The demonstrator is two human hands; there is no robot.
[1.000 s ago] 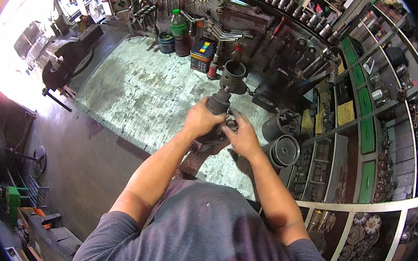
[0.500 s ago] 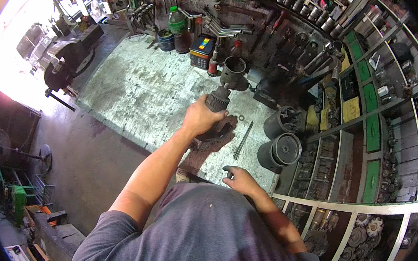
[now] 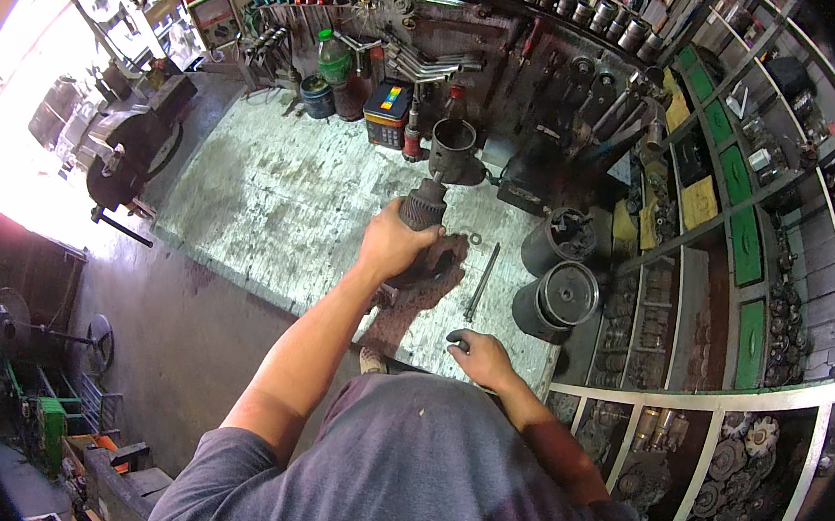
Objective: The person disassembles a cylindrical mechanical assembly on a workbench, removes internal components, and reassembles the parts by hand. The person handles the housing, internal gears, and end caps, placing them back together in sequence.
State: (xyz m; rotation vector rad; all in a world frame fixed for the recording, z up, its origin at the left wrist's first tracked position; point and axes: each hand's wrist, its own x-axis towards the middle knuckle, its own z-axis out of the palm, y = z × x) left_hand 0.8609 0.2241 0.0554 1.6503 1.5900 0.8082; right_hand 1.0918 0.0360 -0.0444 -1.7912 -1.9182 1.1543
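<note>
Clearance: workbench (image 3: 273,191) left of the helical gear shaft (image 3: 425,207). Obstructions: hollow metal cylinder (image 3: 455,167) behind it; open can (image 3: 540,251), disc-topped can (image 3: 535,313) rightward.

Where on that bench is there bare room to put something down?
The workbench has a broad bare left stretch between the dark vise-like machine and the left hand gripping the toothed part. A narrow strip shows between the thin rod and the dark cans. The back edge is crowded: green-capped bottle, black box.

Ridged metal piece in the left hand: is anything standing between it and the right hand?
Nothing visible seems to block the way from the right hand to the ridged metal piece. A long thin rod lies flat on the bench, just right of the direct path.
</note>
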